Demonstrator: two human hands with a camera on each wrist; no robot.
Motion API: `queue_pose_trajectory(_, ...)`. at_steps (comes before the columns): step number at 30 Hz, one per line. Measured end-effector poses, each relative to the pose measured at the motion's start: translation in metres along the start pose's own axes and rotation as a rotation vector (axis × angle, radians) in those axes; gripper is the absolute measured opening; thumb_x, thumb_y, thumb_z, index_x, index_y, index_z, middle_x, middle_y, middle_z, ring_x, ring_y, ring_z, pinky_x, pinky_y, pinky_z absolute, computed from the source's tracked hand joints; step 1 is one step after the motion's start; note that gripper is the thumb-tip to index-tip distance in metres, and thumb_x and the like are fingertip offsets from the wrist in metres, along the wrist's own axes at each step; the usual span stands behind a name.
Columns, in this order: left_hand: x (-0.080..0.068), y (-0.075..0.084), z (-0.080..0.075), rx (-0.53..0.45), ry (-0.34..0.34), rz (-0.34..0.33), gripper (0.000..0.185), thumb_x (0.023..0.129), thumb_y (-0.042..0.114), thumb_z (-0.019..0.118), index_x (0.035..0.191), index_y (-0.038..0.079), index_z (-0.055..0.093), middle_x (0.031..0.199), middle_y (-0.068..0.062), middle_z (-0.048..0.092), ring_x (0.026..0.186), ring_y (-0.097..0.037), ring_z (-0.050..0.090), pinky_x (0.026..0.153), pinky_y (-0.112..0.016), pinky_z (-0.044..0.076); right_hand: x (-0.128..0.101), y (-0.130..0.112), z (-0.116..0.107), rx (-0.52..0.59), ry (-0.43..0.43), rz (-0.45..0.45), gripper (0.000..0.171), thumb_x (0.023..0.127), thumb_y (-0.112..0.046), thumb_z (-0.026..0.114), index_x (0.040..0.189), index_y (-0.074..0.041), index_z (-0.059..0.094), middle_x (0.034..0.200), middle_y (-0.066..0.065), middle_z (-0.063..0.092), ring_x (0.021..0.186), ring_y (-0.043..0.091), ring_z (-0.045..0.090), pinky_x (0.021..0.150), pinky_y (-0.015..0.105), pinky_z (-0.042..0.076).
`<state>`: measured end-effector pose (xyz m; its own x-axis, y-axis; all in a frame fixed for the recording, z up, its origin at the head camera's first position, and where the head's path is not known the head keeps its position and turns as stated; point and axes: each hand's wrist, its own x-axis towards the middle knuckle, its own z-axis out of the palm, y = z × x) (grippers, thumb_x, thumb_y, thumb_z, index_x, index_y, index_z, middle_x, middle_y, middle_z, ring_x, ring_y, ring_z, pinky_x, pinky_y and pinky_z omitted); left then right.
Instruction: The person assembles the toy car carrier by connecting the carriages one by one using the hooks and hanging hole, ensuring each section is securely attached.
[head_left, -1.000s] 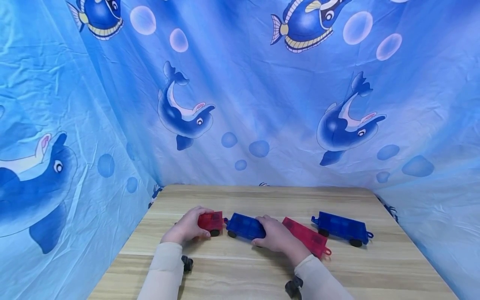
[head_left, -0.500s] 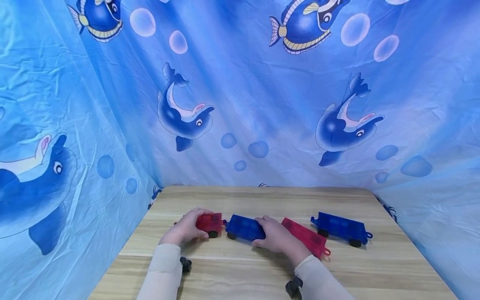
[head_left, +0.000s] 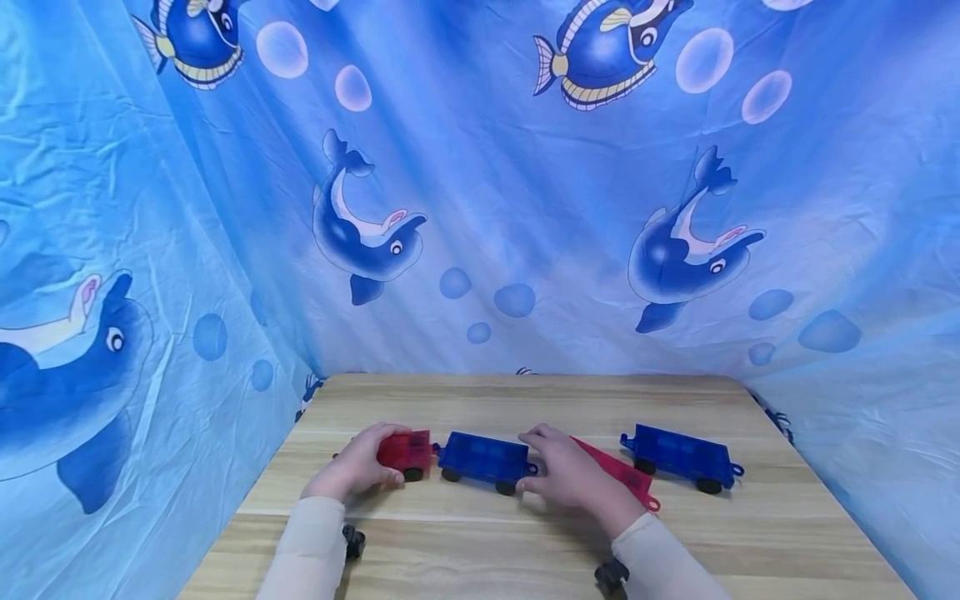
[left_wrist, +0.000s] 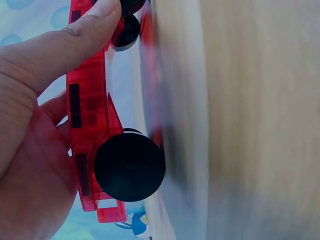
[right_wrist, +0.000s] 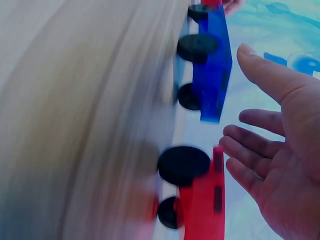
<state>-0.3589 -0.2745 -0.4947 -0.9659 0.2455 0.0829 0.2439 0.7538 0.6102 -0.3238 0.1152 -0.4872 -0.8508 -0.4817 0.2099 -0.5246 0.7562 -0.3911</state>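
Observation:
At the left of the wooden table my left hand [head_left: 352,462] grips a translucent red toy train car [head_left: 408,450]. Its thumb lies across the car's side [left_wrist: 90,100] in the left wrist view, above big black wheels. A blue toy train car [head_left: 483,456] stands right behind the red one, their ends meeting at the small coupling. My right hand [head_left: 570,473] is off the blue car, fingers spread near its rear ring; the right wrist view shows a gap between the palm [right_wrist: 290,150] and the cars. A second red car [head_left: 626,475] is partly hidden behind that hand.
Another blue car [head_left: 682,456], with a hook and a ring at its ends, stands at the right of the wooden table [head_left: 480,550]. A blue curtain [head_left: 480,208] printed with dolphins and fish hangs behind the table and along both sides.
My left hand has moved left with the red car, and the first blue car has followed. My right hand has let go of that blue car and shifted slightly right.

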Motion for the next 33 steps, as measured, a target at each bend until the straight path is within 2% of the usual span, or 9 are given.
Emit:
queue_pose_trajectory(7,-0.004,-0.008,-0.004,0.021,0.015,0.001,0.084,0.058,0.02,0.093,0.133,0.029,0.057,0.126,0.005,0.056,0.112,-0.023,0.053,0.093,-0.047,0.045,-0.014,0.019,-0.011,-0.057,0.063,0.052,0.078,0.076,-0.057,0.075,0.141,-0.022,0.05,0.13,-0.005,0.05,0.117,0.019,0.051,0.096,0.044,0.046)
queue_pose_trajectory(13,-0.009,-0.013,-0.009,0.008,0.025,-0.016,0.085,0.057,0.022,0.094,0.133,0.029,0.056,0.127,0.004,0.056,0.113,-0.024,0.053,0.094,-0.048,0.044,-0.022,0.034,-0.017,-0.091,0.097,0.119,0.081,0.072,-0.052,0.081,0.14,-0.019,0.051,0.13,-0.001,0.051,0.112,0.021,0.053,0.084,0.042,0.053)
queue_pose_trajectory(19,-0.018,-0.022,-0.015,0.012,0.044,-0.029,0.084,0.058,0.022,0.093,0.133,0.029,0.056,0.129,0.003,0.054,0.113,-0.025,0.053,0.094,-0.049,0.044,-0.029,0.042,-0.027,-0.133,0.066,0.203,0.094,0.066,-0.06,0.081,0.143,-0.016,0.048,0.13,0.003,0.051,0.112,0.024,0.052,0.083,0.046,0.053)
queue_pose_trajectory(23,-0.024,-0.028,-0.02,0.005,0.057,-0.046,0.083,0.059,0.022,0.093,0.132,0.03,0.056,0.129,0.002,0.055,0.11,-0.024,0.054,0.091,-0.047,0.046,-0.032,0.047,-0.033,-0.171,0.036,0.227,0.095,0.061,-0.061,0.083,0.137,-0.011,0.054,0.127,0.006,0.054,0.11,0.026,0.052,0.08,0.046,0.053)
queue_pose_trajectory(28,-0.03,-0.033,-0.026,0.0,0.058,-0.063,0.083,0.059,0.023,0.093,0.133,0.028,0.056,0.129,0.0,0.055,0.108,-0.024,0.055,0.089,-0.045,0.047,-0.033,0.048,-0.036,-0.135,-0.021,0.297,0.09,0.055,-0.054,0.089,0.128,-0.011,0.06,0.115,0.003,0.059,0.098,0.023,0.055,0.071,0.044,0.054)
queue_pose_trajectory(33,-0.032,-0.035,-0.029,0.008,0.052,-0.066,0.083,0.059,0.027,0.093,0.133,0.028,0.056,0.129,0.0,0.055,0.109,-0.024,0.055,0.09,-0.046,0.047,-0.032,0.049,-0.034,-0.088,-0.047,0.327,0.089,0.055,-0.051,0.09,0.129,-0.012,0.059,0.112,0.002,0.06,0.096,0.022,0.055,0.072,0.045,0.054)
